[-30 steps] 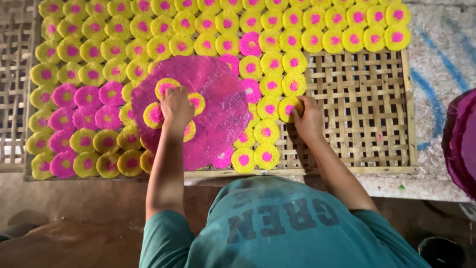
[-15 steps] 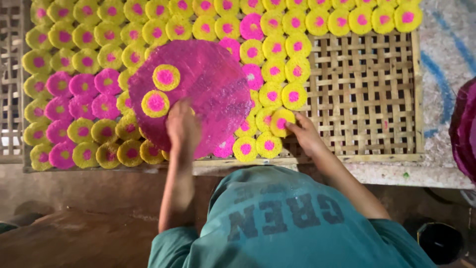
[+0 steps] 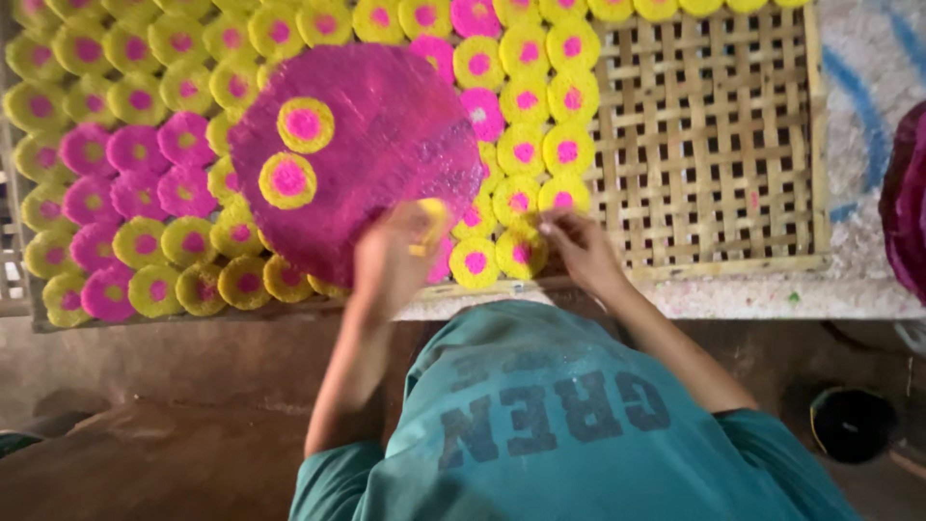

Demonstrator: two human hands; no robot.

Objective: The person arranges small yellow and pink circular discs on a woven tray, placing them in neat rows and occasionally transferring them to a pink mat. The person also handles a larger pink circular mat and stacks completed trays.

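A big round pink plate [image 3: 376,135] lies over rows of yellow discs with pink centres on a woven bamboo tray [image 3: 714,145]. Two such discs [image 3: 306,123] rest on the plate. My left hand [image 3: 386,265] is at the plate's near edge and pinches a yellow disc [image 3: 431,222] just above it. My right hand [image 3: 579,246] has its fingertips on a yellow disc [image 3: 524,246] in the near row of the tray. A few all-pink discs [image 3: 135,150] sit among the yellow ones at the left.
The tray's right half is bare lattice. It rests on a white speckled surface [image 3: 868,116] with blue streaks. A dark pink round object [image 3: 907,203] shows at the right edge. A black round container [image 3: 854,423] stands on the brown floor below.
Fewer discs lie on the pink plate than a second ago. My left hand has drawn back to the plate's near edge with a disc, and my right hand has come down to the near row.
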